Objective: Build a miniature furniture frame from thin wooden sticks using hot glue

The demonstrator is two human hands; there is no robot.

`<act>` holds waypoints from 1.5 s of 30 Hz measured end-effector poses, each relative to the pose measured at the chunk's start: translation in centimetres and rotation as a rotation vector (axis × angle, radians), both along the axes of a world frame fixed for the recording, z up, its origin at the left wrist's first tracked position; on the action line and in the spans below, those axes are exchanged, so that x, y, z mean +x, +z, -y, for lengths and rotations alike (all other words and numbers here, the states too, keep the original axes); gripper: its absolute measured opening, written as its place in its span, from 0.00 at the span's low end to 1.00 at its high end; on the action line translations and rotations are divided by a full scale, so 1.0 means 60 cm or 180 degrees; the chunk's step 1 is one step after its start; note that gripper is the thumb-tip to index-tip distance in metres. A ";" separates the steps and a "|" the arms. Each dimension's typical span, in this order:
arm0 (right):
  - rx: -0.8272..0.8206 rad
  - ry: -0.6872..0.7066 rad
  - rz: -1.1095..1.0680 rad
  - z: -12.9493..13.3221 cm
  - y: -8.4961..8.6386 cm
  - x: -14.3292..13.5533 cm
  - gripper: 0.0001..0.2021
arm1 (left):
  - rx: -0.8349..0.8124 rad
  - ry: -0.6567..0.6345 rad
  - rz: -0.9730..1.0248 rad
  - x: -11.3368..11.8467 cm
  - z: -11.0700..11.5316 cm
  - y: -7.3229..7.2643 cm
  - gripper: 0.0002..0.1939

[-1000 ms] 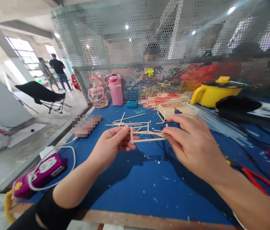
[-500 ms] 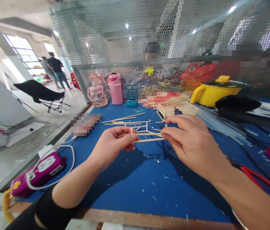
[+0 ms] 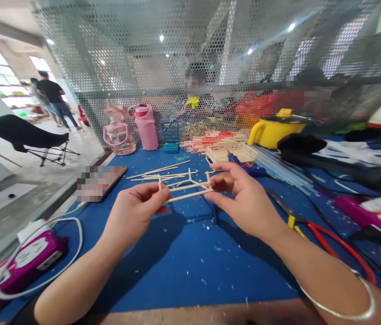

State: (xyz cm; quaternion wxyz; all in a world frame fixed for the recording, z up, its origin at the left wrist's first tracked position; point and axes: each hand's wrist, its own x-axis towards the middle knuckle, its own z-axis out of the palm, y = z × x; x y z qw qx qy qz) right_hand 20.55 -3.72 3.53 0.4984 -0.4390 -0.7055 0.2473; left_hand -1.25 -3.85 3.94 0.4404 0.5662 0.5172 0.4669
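A small frame of thin wooden sticks (image 3: 190,185), with short uprights at its corners, is held up above the blue tabletop. My left hand (image 3: 139,205) is closed on its left end, thumb and fingers pinching the near corner. Gripping the right end is my right hand (image 3: 244,194), its thumb below and its fingers around the corner upright. Behind the frame lie several loose wooden sticks (image 3: 158,173). A tray-like stick frame (image 3: 217,155) sits farther back, with a blue glue gun (image 3: 253,170) beside it. My fingertips hide parts of the held frame's ends.
Pink bottles (image 3: 146,131), a blue basket (image 3: 170,135), a pile of red-tipped sticks (image 3: 210,141) and a yellow pot (image 3: 276,131) line the mesh screen (image 3: 126,67). Red-handled pliers (image 3: 337,253) lie right. At left are a phone (image 3: 102,183) and a purple power strip (image 3: 31,257).
The view has turned right, so everything appears farther left. My right thumb and fingers have shifted their hold on the frame's right end; my left hand keeps its pinch.
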 end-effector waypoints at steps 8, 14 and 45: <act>-0.0670 0.0148 -0.0682 -0.006 0.004 0.002 0.12 | -0.0030 -0.0049 0.0001 -0.003 -0.003 -0.003 0.15; -0.0945 0.0145 -0.0704 -0.004 0.009 0.002 0.10 | 0.0030 -0.0025 0.0005 0.002 0.000 0.000 0.13; -0.0822 0.0147 -0.0614 -0.013 0.002 0.009 0.13 | 0.0132 -0.0100 0.0090 0.008 -0.002 -0.002 0.12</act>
